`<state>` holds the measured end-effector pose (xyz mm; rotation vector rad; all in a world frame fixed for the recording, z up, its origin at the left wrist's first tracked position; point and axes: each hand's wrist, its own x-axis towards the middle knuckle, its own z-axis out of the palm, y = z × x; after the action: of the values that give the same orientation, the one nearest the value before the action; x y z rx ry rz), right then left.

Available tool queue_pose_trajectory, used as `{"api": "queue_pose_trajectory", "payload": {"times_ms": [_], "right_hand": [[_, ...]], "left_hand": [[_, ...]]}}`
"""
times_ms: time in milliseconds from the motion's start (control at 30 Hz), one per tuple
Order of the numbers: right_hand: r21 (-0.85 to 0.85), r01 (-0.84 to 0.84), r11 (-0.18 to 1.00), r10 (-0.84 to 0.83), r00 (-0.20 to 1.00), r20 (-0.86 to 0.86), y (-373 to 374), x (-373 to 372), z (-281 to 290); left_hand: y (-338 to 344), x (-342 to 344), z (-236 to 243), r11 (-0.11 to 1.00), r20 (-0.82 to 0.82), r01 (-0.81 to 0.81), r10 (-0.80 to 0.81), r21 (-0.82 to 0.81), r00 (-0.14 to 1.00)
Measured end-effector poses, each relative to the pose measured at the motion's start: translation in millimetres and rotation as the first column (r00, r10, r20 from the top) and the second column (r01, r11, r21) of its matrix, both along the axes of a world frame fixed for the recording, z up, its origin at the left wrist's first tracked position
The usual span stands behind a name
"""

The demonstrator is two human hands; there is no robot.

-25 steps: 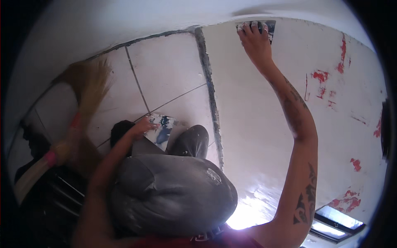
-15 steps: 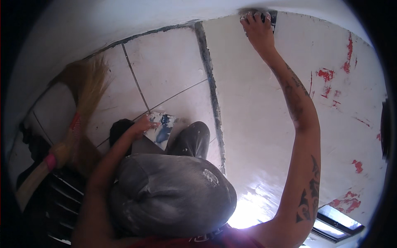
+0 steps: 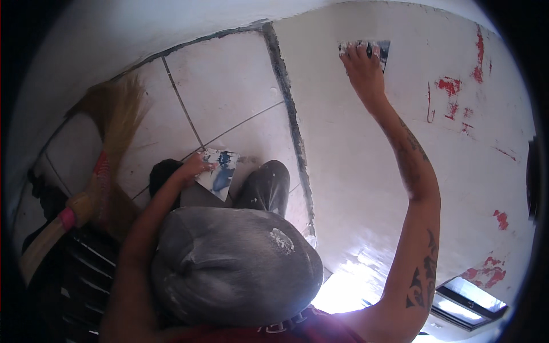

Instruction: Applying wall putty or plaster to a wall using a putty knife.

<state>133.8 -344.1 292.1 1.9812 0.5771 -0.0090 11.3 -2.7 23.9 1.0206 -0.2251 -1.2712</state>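
My right hand [image 3: 365, 75] is stretched far ahead, its fingers spread over the back of a putty scraper [image 3: 385, 52] with a dark, white-smeared blade. That blade lies against the pale wall [image 3: 349, 154], just below its far edge. Low over my knees, my left hand [image 3: 195, 164] grips the edge of a second putty scraper [image 3: 223, 178], a flat plate with white filler and blue-grey smears. Its face is turned up. The left fingertips lie partly behind the plate.
A straw broom [image 3: 123, 123] leans at the left, beside a black slatted thing [image 3: 86, 266]. White floor tiles [image 3: 229, 74] meet the wall along a rough dark gap [image 3: 293, 114]. Red patches [image 3: 449, 86] mark the wall at right. A dark-framed window [image 3: 469, 303] shows at lower right.
My right hand has drawn the scraper back toward me along the wall, away from the far edge, and slightly right. My left hand and its scraper have barely shifted.
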Motion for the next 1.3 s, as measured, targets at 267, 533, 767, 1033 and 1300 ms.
{"api": "queue_pose_trajectory", "payload": {"times_ms": [267, 533, 767, 1033, 1300], "right_hand": [[-0.172, 0.171, 0.97, -0.178, 0.984, -0.029, 17, -63, 17], [0.218, -0.024, 0.976, 0.022, 1.0, 0.011, 51, -25, 12], [0.21, 0.011, 0.978, -0.037, 0.992, 0.117, 48, 83, -33], [-0.115, 0.017, 0.993, -0.004, 0.994, 0.113, 21, 26, -41], [-0.143, 0.121, 0.982, -0.115, 0.992, 0.048, 7, -59, -27]], "left_hand": [[1, 6, 15, 0.992, -0.35, 0.029, 0.018, 0.126, 0.936], [-3, 11, 6, 0.988, -0.322, 0.115, -0.077, 0.101, 0.944], [4, 1, -24, 1.0, -0.202, 0.01, -0.01, -0.002, 0.979], [-1, 14, 3, 0.998, -0.163, 0.048, -0.04, 0.043, 0.986], [1, 16, 17, 0.999, -0.455, -0.023, 0.036, 0.034, 0.89]]}}
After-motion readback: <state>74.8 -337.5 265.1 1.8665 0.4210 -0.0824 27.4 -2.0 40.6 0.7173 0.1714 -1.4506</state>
